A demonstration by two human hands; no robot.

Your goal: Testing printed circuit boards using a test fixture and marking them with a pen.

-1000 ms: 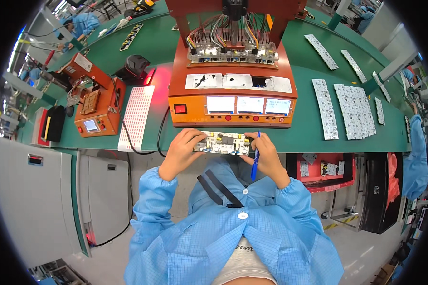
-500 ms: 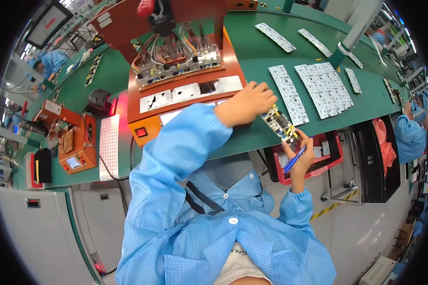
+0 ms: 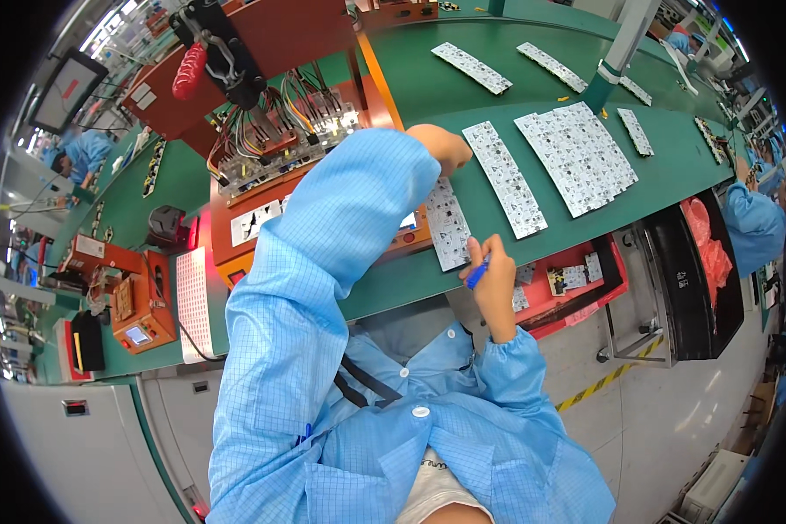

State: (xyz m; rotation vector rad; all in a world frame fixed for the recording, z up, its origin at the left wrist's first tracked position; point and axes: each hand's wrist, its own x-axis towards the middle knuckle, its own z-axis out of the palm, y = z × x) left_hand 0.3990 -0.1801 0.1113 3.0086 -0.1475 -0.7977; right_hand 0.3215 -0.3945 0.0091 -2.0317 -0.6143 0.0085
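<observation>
White circuit board (image 3: pixel 448 229), now flipped over, seemingly joins the laid-out boards (image 3: pixel 505 181) at right; my left hand (image 3: pixel 444 147), grip unclear, sits apart from my right hand (image 3: pixel 497 281), clamped on a blue pen (image 3: pixel 478 275).

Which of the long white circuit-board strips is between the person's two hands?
The strip beside the large orange machine: left hand at its far end, right hand at its near end. No other lies between them.

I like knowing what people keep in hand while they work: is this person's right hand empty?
No, the right hand is curled around a blue pen.
</observation>
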